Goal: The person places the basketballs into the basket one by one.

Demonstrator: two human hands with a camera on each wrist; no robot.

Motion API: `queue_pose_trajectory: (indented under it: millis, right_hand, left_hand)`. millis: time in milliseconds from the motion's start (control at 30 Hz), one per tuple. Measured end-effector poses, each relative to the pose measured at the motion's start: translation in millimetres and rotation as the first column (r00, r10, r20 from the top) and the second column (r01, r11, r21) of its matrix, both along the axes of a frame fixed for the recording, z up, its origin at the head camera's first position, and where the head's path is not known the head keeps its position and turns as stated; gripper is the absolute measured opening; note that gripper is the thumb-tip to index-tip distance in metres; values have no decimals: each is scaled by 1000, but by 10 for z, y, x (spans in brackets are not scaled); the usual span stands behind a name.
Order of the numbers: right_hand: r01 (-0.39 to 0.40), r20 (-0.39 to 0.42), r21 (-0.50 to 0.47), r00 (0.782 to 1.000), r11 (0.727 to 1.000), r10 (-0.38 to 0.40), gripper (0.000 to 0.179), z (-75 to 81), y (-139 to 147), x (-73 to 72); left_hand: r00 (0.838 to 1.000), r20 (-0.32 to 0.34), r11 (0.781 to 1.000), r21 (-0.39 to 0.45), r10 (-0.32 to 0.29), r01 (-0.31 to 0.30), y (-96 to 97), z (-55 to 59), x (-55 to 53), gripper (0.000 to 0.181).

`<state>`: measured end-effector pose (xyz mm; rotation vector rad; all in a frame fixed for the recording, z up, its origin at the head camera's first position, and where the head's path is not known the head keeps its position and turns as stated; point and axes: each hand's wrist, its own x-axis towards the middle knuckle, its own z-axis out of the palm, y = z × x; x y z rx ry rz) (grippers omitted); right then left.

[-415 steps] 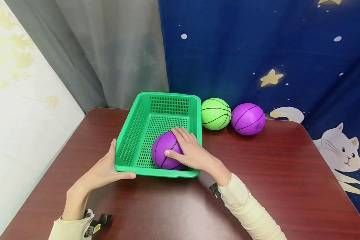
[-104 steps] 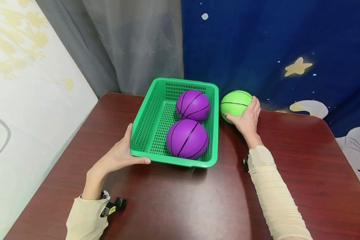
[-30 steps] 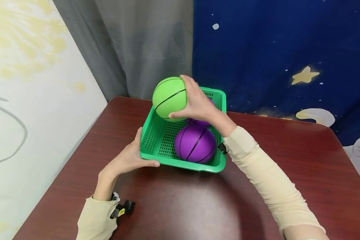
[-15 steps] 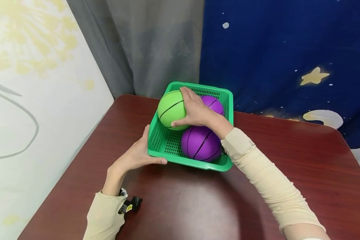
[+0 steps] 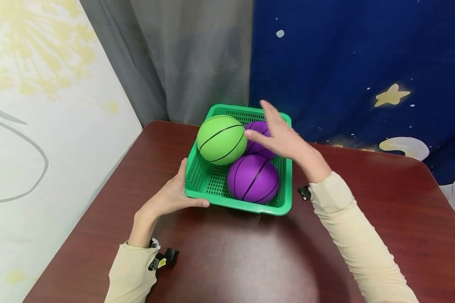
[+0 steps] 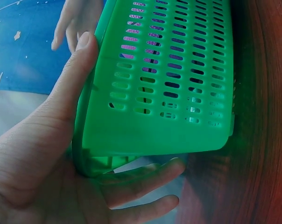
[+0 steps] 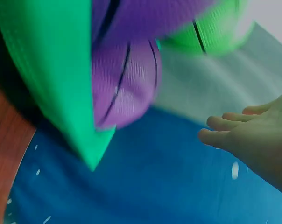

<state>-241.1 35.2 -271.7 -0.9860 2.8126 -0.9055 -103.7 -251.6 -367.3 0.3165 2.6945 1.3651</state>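
Note:
A green plastic basket (image 5: 233, 203) with slotted walls stands on the table, holding three balls marked like basketballs. The green ball (image 5: 219, 141) lies at the back left. One purple ball (image 5: 254, 180) sits at the front right, and another purple ball (image 5: 258, 150) behind it is partly covered by my right hand. My left hand (image 5: 169, 196) grips the basket's front left corner, thumb (image 6: 68, 81) along the rim and fingers around the corner. Above the basket's right side is my right hand (image 5: 282, 136), fingers extended, holding nothing; the right wrist view shows it apart from the balls.
The dark red wooden table (image 5: 227, 261) extends around the basket. Behind it hang a grey curtain (image 5: 201, 54) and a blue curtain (image 5: 326, 75) with stars. A white patterned wall (image 5: 41, 160) borders the left side.
Over the frames, the right hand has put both the second purple ball and the green ball in the basket. Just now it let go of the green ball and moved right. The left hand keeps its grip.

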Motion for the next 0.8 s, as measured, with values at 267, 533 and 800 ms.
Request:
queue_pose_trajectory:
  millis: [267,533,800]
  right_hand:
    - [163,12,-59,987,985,-163,85,-73,784,164]
    - [267,-288,194,935,944,-206,103,-710,1486,436]
    - [378,-443,372,875,847,-196,108,-1172,1905,592]
  left_hand:
    - [998,56,997,-74,42,-37,-68,-15,-30,132]
    - [998,43,996,-78,52,-48,-190,-71,-39,129]
    - [998,11,992,-113,65,-63,-333,-94,-79,129]
